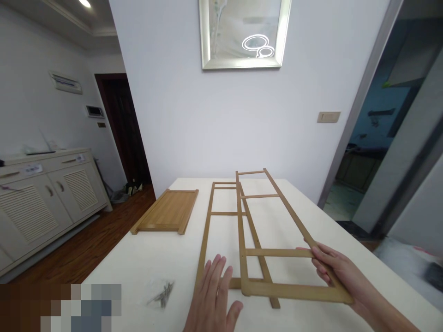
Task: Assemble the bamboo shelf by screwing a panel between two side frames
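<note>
The white table (138, 265) bears a brown wooden panel (165, 210), lying flat on its left side. Nearer the front rests a small heap of metal fasteners (164, 295) with clear plastic around it. Right of both, a wooden frame (224, 213) with crossbars lies flat.

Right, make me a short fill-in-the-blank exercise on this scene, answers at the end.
1. The right hand holds one of exactly ____ ladder-like wooden frames.
2. In this view, the wooden panel lies to the ____ of both frames.
3. The small metal pieces lie closer to the left hand than to the ____ one.
4. The table's color is ____.

Missing words: two; left; right; white.
</note>
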The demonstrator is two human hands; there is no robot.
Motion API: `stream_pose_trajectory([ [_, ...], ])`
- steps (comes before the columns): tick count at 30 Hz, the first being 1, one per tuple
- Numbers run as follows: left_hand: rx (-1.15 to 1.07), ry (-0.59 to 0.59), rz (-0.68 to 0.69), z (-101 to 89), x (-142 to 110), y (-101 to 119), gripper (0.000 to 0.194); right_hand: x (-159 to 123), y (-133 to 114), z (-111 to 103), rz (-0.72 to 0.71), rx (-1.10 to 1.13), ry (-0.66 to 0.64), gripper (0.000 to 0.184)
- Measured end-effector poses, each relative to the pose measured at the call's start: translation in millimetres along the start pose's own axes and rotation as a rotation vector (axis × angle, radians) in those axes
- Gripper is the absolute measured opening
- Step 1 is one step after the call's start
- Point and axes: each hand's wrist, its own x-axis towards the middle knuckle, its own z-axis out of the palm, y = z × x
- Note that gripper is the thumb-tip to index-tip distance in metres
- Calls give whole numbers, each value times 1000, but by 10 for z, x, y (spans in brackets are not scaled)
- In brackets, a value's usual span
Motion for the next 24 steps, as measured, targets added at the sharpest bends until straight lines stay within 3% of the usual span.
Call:
stream_pose_trajectory([
  [4,19,-147,-100,188,-153,-76,53,61,21,-366,9,-61,0,31],
  [10,-26,-281,-184,423,-377,-194,47,67,37,-611,25,-68,54,33],
  [18,-31,-252,-191,506,-438,-220,33,235,218,-907,34,-72,31,34],
  [24,-19,-219,-176,531,-437,-219,27,309,253,-984,50,-183,7,38],
])
